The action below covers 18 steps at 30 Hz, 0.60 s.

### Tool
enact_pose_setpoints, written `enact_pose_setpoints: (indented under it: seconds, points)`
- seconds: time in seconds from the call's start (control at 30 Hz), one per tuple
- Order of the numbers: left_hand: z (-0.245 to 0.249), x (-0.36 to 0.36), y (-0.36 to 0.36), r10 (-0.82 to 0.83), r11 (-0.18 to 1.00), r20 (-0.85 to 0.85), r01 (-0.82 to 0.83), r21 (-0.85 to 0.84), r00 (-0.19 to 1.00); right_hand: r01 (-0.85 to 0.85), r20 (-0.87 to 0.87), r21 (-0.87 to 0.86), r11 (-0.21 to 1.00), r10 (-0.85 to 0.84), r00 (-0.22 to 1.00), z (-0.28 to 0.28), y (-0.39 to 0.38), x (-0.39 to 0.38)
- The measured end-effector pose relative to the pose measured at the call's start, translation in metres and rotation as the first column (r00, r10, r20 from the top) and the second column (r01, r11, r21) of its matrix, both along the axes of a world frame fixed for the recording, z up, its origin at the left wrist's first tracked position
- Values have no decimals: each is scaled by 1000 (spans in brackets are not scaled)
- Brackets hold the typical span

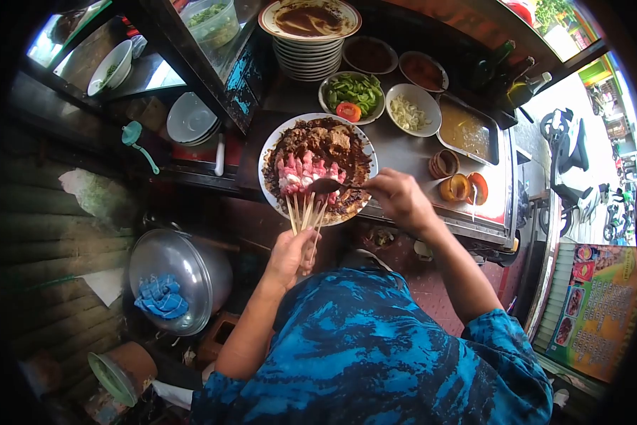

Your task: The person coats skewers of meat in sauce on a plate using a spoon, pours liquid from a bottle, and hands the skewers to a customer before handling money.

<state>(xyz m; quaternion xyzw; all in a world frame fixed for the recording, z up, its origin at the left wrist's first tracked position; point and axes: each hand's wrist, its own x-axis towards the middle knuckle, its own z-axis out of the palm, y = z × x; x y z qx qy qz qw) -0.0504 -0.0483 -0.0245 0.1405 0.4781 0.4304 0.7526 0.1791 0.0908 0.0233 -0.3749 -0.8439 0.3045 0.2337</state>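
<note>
My left hand point(291, 253) is closed around the bare ends of several skewers point(306, 212). Pinkish-white raw meat point(306, 172) on them lies over a white plate point(267, 185) smeared with dark brown sauce. In my right hand point(401, 200) is the handle of a dark spoon point(325, 185), its bowl at the lower part of the meat. Brown chunks point(338, 139) sit in the sauce toward the plate's far side. Whether the spoon carries sauce is hard to make out.
Behind the plate stand a bowl of sliced greens point(354, 91), a bowl of pale slices point(408, 110) and a stack of plates point(308, 60). A metal tray point(467, 131) and bottles point(524, 88) are at right. A large lidded pot point(170, 262) is low on the left.
</note>
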Motion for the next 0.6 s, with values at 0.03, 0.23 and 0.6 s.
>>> enact_pose_setpoints:
  seconds: [0.03,0.23,0.6]
  points:
    - [1,3,0,56,996,28,-54,-76,998,10,58,127,992,-17,998,-8,-6,-2]
    - [18,11,5,-25,992,-317,-16,-127,948,11,95,232,973,-34,995,-5,-13,-6]
    - [15,-14,-14,79,959,-698,136,247,712,193,279,211,958,-248,928,-13,31,12]
